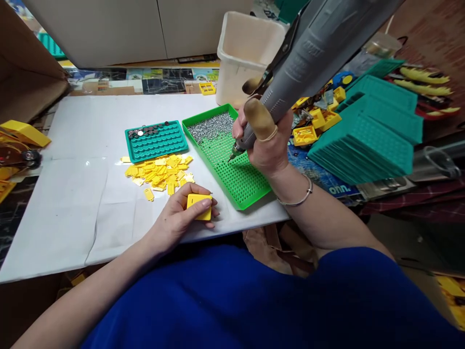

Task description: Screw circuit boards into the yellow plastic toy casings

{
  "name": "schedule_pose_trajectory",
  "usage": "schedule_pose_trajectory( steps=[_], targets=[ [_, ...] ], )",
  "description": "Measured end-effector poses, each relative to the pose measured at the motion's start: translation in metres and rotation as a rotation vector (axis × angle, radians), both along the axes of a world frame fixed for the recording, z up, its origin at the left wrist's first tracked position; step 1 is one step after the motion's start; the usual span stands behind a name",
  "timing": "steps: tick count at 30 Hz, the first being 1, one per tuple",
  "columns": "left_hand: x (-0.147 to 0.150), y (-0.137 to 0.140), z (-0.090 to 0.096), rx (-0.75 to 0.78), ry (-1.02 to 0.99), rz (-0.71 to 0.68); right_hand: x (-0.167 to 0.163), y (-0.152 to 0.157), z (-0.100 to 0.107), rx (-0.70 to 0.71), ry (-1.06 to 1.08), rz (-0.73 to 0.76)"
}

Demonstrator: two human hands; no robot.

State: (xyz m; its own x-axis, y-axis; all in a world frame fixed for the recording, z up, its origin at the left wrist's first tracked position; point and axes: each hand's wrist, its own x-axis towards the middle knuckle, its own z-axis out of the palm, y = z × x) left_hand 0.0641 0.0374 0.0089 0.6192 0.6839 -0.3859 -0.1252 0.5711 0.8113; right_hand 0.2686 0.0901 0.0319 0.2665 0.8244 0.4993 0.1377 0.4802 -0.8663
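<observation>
A white desk holds everything here. The landmark is the bright green screw tray. Far left of it lies a teal tray, with a heap of small yellow tags below that. Left of the green tray, the left hand is closed around a yellow block, pinning it to the desk. Over the green tray, the right hand grips a grey electric screwdriver, tip down among the screws. This looks like picking up a screw; next the tip must meet the block's hole.

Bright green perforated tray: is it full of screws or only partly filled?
Partly filled. Screws pile at the far end of the green tray; its near end shows bare holes.
</observation>
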Motion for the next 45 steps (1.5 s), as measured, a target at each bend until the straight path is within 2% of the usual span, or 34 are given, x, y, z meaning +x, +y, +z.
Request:
schedule_pose_trajectory(
  steps=[10,16,27,31,34,36,38,40,45],
  targets=[
    [-0.001,-0.001,-0.003,0.026,0.001,0.000,0.004,0.006,-0.012,-0.019,-0.078,-0.054],
    [-0.002,-0.001,-0.008,0.014,-0.062,0.020,0.001,0.006,-0.015,-0.163,-0.161,-0.195],
    [-0.001,0.001,-0.010,-0.024,-0.097,0.021,0.000,0.004,-0.015,-0.052,-0.084,-0.123],
    [-0.001,0.002,-0.011,-0.065,-0.116,0.048,-0.002,0.003,-0.004,0.015,-0.026,-0.082],
    [0.000,0.002,-0.011,-0.064,-0.116,0.063,-0.011,-0.006,0.016,0.047,0.019,-0.098],
    [0.000,0.001,-0.012,-0.057,-0.110,0.065,-0.020,-0.016,0.031,0.008,0.013,-0.100],
    [0.001,0.001,-0.013,-0.057,-0.112,0.069,-0.031,-0.030,0.043,-0.049,0.000,-0.045],
    [0.001,0.001,-0.015,-0.057,-0.124,0.073,-0.042,-0.042,0.049,-0.057,0.054,0.076],
    [0.001,0.001,-0.014,-0.046,-0.135,0.072,-0.058,-0.055,0.041,-0.048,0.225,0.272]
  ],
)
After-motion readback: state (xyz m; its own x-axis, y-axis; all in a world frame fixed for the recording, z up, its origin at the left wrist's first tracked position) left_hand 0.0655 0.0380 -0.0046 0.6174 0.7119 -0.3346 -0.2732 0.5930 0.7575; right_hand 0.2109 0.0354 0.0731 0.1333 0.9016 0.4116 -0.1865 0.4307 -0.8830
